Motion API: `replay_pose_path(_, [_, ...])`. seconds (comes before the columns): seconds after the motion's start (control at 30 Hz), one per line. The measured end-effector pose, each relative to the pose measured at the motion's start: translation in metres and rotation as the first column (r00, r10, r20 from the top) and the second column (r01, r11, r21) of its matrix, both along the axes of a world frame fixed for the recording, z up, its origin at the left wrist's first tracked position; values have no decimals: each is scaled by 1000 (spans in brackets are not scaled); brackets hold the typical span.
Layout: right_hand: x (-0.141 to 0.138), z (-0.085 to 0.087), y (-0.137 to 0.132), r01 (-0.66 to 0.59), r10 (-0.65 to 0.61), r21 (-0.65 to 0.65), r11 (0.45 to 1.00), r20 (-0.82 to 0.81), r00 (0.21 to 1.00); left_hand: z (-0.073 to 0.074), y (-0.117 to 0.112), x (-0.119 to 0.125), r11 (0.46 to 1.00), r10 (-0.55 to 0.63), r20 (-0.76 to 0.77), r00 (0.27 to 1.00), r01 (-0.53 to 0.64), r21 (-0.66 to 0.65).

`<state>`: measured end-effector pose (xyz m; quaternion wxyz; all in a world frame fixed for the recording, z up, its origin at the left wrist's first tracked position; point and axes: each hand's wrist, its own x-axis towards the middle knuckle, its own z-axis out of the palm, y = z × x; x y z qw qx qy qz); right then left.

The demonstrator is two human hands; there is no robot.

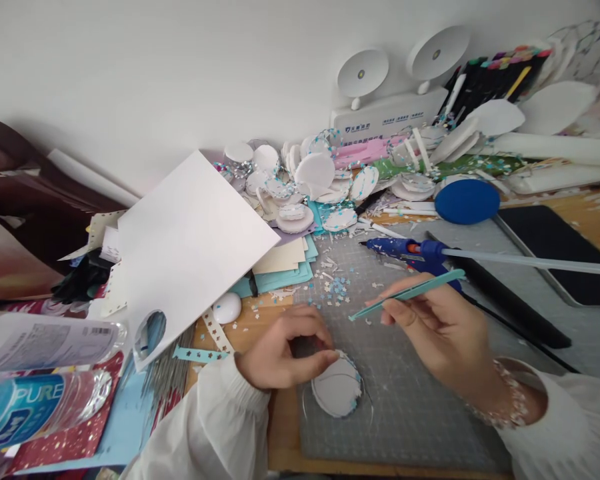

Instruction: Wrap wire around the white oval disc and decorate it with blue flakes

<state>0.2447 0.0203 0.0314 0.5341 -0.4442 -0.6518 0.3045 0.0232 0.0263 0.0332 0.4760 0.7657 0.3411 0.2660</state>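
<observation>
My right hand point(430, 327) pinches a pair of teal tweezers point(415, 288), whose tips point left above the grey cutting mat point(405, 427). Something tiny seems to sit at the tips, too small to be sure of. Thumb and fingers of my left hand point(293, 347) close on the upper edge of a white disc point(336, 390). Bits of blue and white trim line the disc's rim, and thin clear strands curl beside it. Small blue and white paper flowers point(337, 288) lie scattered on the mat beyond both hands.
A blue glue gun point(405, 250) with a long clear stick lies behind my right hand, near a phone point(565, 250) and a blue round lid point(467, 200). White discs point(315, 172) pile up along the wall. A white board point(195, 247) and a water bottle point(40, 407) stand left.
</observation>
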Motion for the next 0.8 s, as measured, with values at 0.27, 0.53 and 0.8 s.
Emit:
replay_pose_path(0.27, [-1, -1, -1, -2, 1, -32, 999, -50, 999, 2, 3, -11, 988, -118, -115, 986, 128, 83])
replay_pose_path(0.53, [1, 0, 0, -50, 19, -170, 984, -182, 983, 4, 3, -12, 998, 6, 154, 988, 4, -64])
replay_pose_path(0.8, [1, 0, 0, -3, -29, -157, 988, -204, 979, -1, -1, -9, 968, 84, 214, 973, -29, -249])
